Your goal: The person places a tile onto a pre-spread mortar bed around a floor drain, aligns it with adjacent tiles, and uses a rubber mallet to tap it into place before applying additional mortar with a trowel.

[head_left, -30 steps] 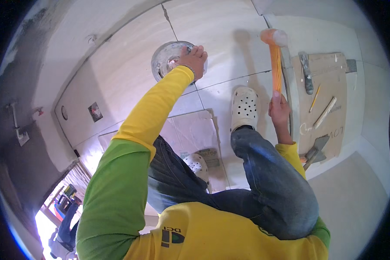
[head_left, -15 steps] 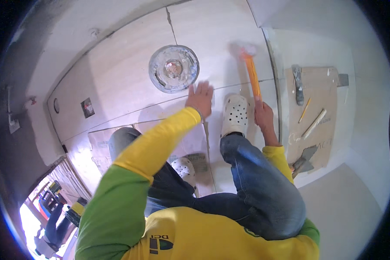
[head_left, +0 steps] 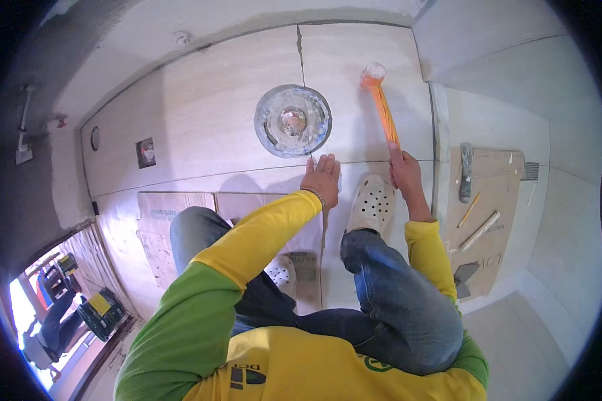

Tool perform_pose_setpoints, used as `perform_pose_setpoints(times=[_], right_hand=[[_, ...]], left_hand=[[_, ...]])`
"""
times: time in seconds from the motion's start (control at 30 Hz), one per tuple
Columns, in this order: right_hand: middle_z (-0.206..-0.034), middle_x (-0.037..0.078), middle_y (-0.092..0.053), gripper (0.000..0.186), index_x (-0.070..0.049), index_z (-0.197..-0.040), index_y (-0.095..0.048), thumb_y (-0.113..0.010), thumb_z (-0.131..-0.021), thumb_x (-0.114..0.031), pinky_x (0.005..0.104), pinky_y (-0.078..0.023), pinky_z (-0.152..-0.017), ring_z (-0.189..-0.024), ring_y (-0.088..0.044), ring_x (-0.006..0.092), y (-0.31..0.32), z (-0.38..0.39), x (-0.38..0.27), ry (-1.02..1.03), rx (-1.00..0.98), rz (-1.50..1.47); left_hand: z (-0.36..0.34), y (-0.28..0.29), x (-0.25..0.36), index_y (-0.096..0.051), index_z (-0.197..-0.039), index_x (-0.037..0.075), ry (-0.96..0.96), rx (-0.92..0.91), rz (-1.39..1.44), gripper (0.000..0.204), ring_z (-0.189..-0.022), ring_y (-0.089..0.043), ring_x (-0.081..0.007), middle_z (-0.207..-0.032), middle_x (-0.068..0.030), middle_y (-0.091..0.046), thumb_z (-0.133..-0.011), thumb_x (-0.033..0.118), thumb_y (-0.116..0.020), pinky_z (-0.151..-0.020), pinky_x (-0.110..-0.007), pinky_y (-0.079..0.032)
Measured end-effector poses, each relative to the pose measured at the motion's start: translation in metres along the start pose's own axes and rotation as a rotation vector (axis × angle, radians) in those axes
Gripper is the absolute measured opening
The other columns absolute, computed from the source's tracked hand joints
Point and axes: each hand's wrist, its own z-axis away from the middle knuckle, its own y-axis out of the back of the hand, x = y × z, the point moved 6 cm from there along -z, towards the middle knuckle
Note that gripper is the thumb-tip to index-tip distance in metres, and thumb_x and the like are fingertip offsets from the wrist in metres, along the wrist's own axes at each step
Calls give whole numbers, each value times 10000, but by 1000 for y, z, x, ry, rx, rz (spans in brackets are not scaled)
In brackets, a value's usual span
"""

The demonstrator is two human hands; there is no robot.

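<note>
My right hand [head_left: 407, 175] grips the orange handle of a mallet [head_left: 382, 110]. Its pale, dusty head is over the large light floor tile [head_left: 354, 50], right of a round grey object [head_left: 267, 123] with a reddish centre, whose kind I cannot make out. My left hand [head_left: 322, 179] is stretched out palm down at the tile joint, just below that round object, its fingertips close to the rim. It holds nothing. A pale perforated clog [head_left: 370, 204] on my foot is beside the right hand.
Flattened cardboard [head_left: 174, 200] lies under my left side. At right, another cardboard sheet [head_left: 508, 194] carries a dusty tool [head_left: 465, 174], a pencil [head_left: 469, 208], a pale stick [head_left: 479, 231] and a trowel [head_left: 463, 277]. A square cutout [head_left: 146, 153] breaks the tile at left. A person [head_left: 50, 331] is at lower left.
The view has shifted, so the floor appears lower and further right. The mallet head, blurred before, is now sharp. My left hand remains outstretched near the round object.
</note>
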Motion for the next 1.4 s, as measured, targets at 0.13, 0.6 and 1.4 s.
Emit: perform_pose_setpoints(times=[0.13, 0.6, 1.4], right_hand=[[-538, -14, -459, 570, -83, -723, -533, -579, -920, -616, 265, -341, -378, -401, -415, 88, -7, 2, -3, 5, -11, -16], [-583, -35, -481, 503, -80, -717, -525, -614, -948, -518, 240, -373, -445, -490, -454, 55, -31, -6, -105, 325, 2, -219], [-565, -7, -466, 478, -81, -754, -528, -531, -994, -494, 267, -342, -398, -429, -421, 95, -30, 48, 1, -103, -134, -286]], left_hand=[[0, 4, 2, -252, -1519, -16, -1, 13, 40, 769, -1507, -142, -350, -1616, -213, -162, -907, 322, -572, -1184, -597, -141], [-73, 152, -74, -415, -1438, 64, 167, 493, 71, 640, -1420, -345, -281, -1533, -139, -366, -901, 367, -587, -1142, -553, -263], [-76, 107, -30, -440, -1422, 51, 46, 499, 62, 602, -1456, -272, -316, -1549, -174, -322, -883, 279, -581, -1145, -590, -230]])
